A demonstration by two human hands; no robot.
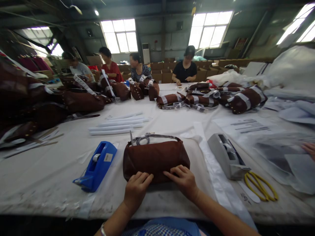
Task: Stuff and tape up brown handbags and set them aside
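Bag (155,159), one, touched by left hand (137,188) and right hand (184,182) (whether pinching, I cannot tell), between two tape dispensers (105,162).

Your left forearm (117,214) and right forearm (221,214) reach forward, slanting inward. Your left hand (138,188) and right hand (184,182) sit near each other, backs up, fingers bent, the innermost digits pointing inward.
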